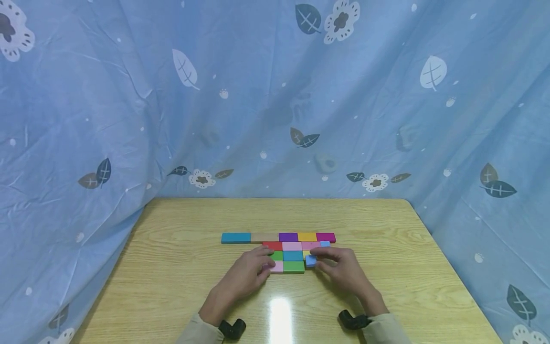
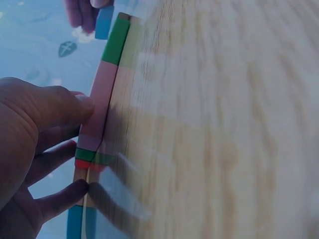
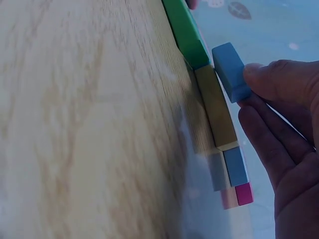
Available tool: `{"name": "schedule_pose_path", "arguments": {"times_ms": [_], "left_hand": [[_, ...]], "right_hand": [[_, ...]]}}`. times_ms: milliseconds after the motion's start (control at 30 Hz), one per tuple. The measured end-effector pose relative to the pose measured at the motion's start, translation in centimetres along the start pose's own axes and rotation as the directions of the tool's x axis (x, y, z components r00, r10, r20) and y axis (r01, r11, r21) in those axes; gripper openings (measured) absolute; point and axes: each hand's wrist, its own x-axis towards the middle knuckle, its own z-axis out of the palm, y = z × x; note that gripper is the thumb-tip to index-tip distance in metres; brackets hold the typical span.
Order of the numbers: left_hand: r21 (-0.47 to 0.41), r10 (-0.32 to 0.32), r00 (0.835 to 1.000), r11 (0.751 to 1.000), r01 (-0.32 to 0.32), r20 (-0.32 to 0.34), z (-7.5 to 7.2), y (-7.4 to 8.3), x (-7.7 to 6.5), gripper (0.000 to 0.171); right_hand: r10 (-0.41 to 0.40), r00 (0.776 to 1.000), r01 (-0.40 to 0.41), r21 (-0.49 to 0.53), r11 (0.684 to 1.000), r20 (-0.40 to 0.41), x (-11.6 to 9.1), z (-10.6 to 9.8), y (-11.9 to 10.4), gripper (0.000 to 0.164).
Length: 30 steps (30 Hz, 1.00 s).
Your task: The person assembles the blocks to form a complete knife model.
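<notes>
My right hand (image 1: 344, 271) pinches a small light blue block (image 3: 230, 72) between thumb and fingers, raised just above the table beside a green block (image 1: 294, 267). Close behind it, a yellow block (image 3: 217, 109) is partly hidden by that hand in the head view. My left hand (image 1: 246, 272) rests against the left side of the joined rows, its thumb touching a pink block (image 2: 99, 109) and its other fingers spread along the blocks. Above lie a green block (image 1: 277, 255), partly covered by fingers, and a blue block (image 1: 293, 255).
The back row holds a long blue block (image 1: 236, 238), a tan block (image 1: 265, 237), and purple, orange and magenta blocks. Below it sit a red block (image 1: 272, 245), pink blocks and another light blue block (image 1: 325, 244). A patterned blue curtain (image 1: 266, 110) surrounds the wooden table (image 1: 180, 224).
</notes>
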Motion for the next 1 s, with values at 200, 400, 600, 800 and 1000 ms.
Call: {"name": "schedule_pose_path", "arguments": {"times_ms": [200,400,600,800,1000], "left_hand": [[0.010,0.001,1.000,1.000,-0.001,0.006,0.03,0.00,-0.01,0.014],[0.017,-0.002,1.000,1.000,0.002,0.011,0.03,0.03,0.01,0.014],[0.013,0.001,1.000,1.000,-0.001,0.002,-0.02,0.08,-0.03,0.014],[0.018,0.011,1.000,1.000,-0.011,-0.005,0.11,0.05,-0.01,0.014],[0.017,0.005,1.000,1.000,-0.005,-0.003,0.12,0.05,0.00,0.014]], "right_hand": [[0.007,1.000,-0.007,-0.005,1.000,0.015,-0.14,0.07,-0.07,0.031],[-0.054,0.999,0.054,-0.033,0.998,0.006,-0.36,0.01,-0.22,0.030],[-0.092,0.996,0.092,-0.071,0.993,0.001,-0.49,0.25,-0.31,0.031],[-0.104,0.994,0.106,-0.141,0.984,0.025,-0.53,0.70,-0.25,0.032],[-0.150,0.988,0.152,-0.186,0.971,0.022,-0.39,0.74,-0.22,0.033]]}}
